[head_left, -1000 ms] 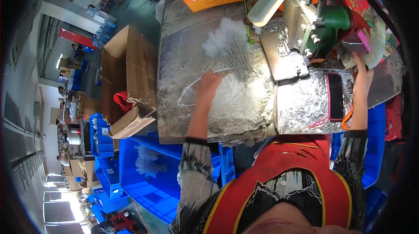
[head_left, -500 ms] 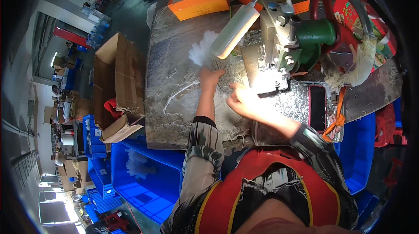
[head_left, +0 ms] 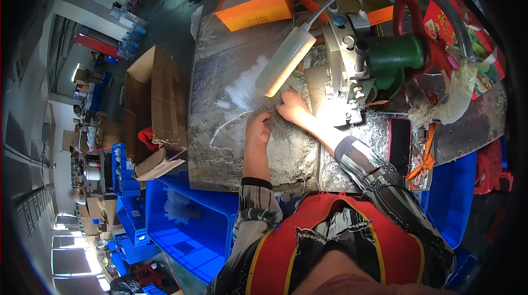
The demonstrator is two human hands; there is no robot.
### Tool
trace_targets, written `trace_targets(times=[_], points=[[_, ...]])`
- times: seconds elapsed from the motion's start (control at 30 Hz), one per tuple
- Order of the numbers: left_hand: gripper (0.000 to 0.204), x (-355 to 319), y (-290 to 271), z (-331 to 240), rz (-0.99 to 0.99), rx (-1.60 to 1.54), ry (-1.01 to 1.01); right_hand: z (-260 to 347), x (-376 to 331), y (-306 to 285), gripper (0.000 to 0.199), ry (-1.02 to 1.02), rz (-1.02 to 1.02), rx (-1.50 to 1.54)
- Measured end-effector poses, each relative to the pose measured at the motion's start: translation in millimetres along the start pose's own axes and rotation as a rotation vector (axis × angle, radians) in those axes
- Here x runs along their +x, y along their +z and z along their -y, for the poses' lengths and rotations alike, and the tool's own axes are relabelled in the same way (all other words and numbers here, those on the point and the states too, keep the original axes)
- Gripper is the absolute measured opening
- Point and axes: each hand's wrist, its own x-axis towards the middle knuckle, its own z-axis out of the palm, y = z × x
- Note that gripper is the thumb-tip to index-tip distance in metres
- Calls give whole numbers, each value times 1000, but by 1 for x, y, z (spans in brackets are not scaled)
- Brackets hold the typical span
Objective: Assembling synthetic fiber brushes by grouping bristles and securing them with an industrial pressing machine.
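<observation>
My left hand (head_left: 258, 128) is on the worktable with its fingers curled in, just below a bunch of white, wispy strips (head_left: 246, 87). Close by on its right, my right hand (head_left: 293, 107) has its fingers bent together and pointing toward the left one. Whatever lies between the fingertips is too small to make out. A pale lit lamp (head_left: 283, 64) hangs over the right edge of the white bunch and partly hides it. Beside my right hand stands a metal press (head_left: 346, 58) with a green body and brightly lit lower part.
An orange box (head_left: 256, 1) sits at the table's far side. An open cardboard carton (head_left: 168, 100) is at the left, above a blue bin (head_left: 190, 240). A red handwheel (head_left: 404, 12) rises at the right. Near the front lies a dark phone-like slab (head_left: 399, 141).
My right hand has moved left and away from the press, up beside my left hand. My left hand has drawn back toward me, off the white bunch.
</observation>
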Motion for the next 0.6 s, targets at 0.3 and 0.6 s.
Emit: trace_targets(times=[0.3,0.6], points=[[37,-35,4,-14,-131,-5,329,17,-26,-10,29,-223,-266,-360],[25,-23,-28,-8,64,-292,152,30,-44,-35,28,-358,-354,-519]])
